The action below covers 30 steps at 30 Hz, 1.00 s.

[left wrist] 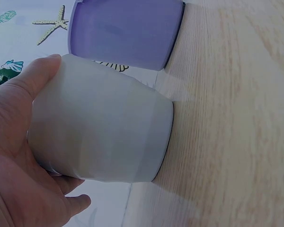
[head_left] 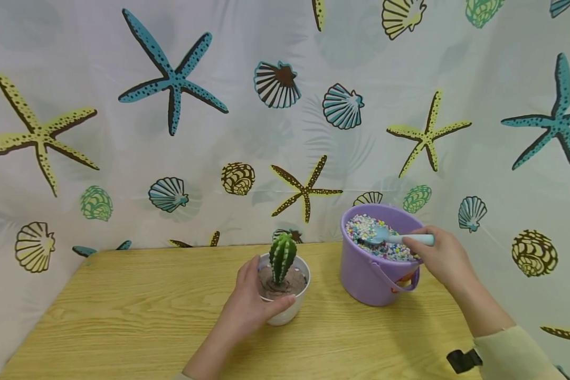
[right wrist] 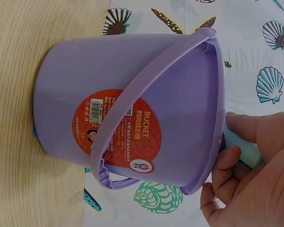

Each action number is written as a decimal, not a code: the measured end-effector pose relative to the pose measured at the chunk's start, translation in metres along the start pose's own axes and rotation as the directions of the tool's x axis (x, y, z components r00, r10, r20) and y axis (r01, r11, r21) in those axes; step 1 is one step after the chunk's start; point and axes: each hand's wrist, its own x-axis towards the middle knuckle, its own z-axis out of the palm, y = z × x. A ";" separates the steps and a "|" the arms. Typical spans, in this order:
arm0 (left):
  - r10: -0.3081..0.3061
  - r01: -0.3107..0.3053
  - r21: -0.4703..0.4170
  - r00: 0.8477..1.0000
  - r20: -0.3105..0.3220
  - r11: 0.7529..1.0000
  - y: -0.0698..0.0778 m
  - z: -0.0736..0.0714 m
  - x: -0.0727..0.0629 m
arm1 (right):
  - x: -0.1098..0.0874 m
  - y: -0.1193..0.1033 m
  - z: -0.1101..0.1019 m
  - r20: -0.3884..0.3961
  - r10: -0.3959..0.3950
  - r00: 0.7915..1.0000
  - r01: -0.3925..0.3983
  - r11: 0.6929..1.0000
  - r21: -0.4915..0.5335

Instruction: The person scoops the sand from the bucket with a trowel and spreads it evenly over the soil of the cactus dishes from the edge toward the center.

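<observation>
A small green cactus (head_left: pixel 282 258) stands in brown soil inside a white pot (head_left: pixel 285 315) on the table. My left hand (head_left: pixel 252 301) grips that pot by its near left side, thumb along the front rim and fingers behind. At the right, a purple bucket (head_left: pixel 366 274) holds many small multicoloured pebbles (head_left: pixel 361 227). The fingers of my right hand (head_left: pixel 439 253) hold the light blue handle of a small shovel (head_left: pixel 381 236), whose blade rests in the pebbles. In the right wrist view the bucket's wall hides the blade.
The wooden table (head_left: pixel 138 306) meets a white curtain (head_left: pixel 218 142) printed with starfish and shells at the back and sides. The bucket's handle (head_left: pixel 410 285) hangs down its front right, near a red label (right wrist: pixel 118 132).
</observation>
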 end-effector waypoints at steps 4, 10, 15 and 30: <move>-0.002 0.002 0.002 1.000 0.002 1.000 -0.001 0.000 0.000 | -0.002 0.004 -0.002 -0.012 -0.006 1.000 0.006 1.000 0.010; 0.000 0.000 -0.003 1.000 0.005 1.000 -0.002 0.000 0.001 | -0.005 0.005 -0.004 -0.012 0.007 1.000 -0.007 0.999 0.044; 0.002 -0.002 -0.003 1.000 0.004 1.000 -0.001 0.001 0.001 | -0.008 0.007 -0.004 -0.028 0.016 0.999 -0.014 0.997 0.081; 0.003 -0.003 0.002 1.000 -0.002 1.000 -0.001 0.001 0.000 | -0.018 0.013 -0.004 -0.125 0.013 0.992 0.006 0.989 0.150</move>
